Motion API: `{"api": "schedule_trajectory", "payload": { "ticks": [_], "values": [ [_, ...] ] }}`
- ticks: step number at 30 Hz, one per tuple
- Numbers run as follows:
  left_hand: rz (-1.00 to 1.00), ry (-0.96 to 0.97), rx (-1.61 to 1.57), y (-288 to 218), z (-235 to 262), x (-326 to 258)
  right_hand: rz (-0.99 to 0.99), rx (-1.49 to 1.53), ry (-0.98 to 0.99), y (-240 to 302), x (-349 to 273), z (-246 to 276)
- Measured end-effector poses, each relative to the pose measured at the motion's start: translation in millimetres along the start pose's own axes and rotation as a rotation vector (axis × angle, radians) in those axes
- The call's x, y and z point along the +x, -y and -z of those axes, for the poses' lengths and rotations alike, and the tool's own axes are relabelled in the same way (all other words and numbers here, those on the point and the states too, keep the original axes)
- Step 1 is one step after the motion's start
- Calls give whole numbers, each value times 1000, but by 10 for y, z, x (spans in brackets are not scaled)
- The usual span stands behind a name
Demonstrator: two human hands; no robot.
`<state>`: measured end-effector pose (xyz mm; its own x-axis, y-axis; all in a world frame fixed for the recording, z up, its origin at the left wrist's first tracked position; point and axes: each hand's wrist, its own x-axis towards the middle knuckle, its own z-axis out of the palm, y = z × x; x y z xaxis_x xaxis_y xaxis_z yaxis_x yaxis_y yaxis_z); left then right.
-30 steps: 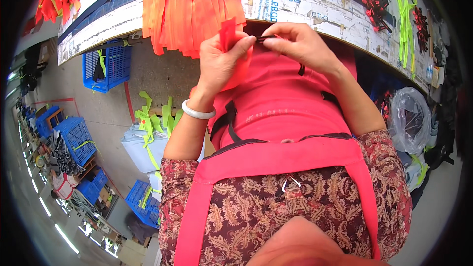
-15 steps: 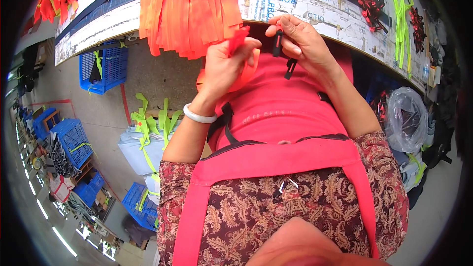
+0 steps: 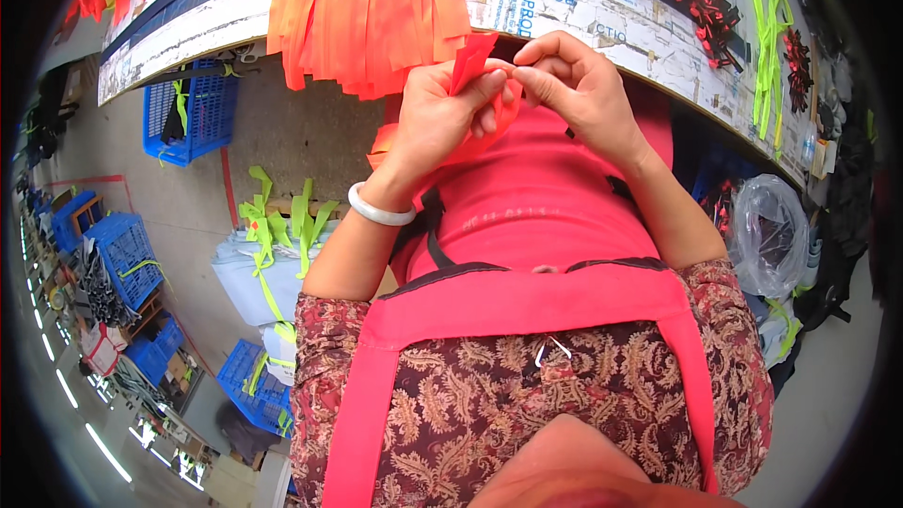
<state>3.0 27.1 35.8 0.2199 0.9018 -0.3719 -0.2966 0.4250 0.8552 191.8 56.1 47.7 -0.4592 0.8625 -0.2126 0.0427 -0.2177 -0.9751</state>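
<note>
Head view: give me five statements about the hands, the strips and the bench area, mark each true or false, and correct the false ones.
1. The left hand grips an orange fabric strip. True.
2. The white bangle is on the right wrist. False: the white bangle is on the left wrist.
3. A bunch of orange strips hangs over the workbench edge nearest the person. True.
4. The right hand is far from the left. False: the fingertips of both hands are close together.
5. Neon yellow-green strips lie on the workbench, toward the picture's right. True.
</note>
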Motion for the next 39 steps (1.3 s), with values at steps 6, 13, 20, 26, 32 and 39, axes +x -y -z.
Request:
{"api": "schedule_trajectory", "payload": {
  "ticks": [6, 13, 20, 26, 32, 39],
  "values": [
    [-74, 59, 141, 74, 16, -22, 9, -14, -47, -13, -45, -73],
    [-158, -6, 283, 139, 10, -30, 133, -191, -119, -109, -108, -112],
    [-145, -6, 271, 218, 51, -21, 524, -706, -145, -111, -101, -167],
    [-132, -30, 184, 201, 30, -62, 566, -739, -165, -145, -97, -191],
    [-151, -44, 112, 218, 31, -84, 560, -825, -191, -154, -133, -234],
    [-76, 4, 82, 273, 76, -58, 583, -894, -203, -195, -168, -228]
  ]
}}
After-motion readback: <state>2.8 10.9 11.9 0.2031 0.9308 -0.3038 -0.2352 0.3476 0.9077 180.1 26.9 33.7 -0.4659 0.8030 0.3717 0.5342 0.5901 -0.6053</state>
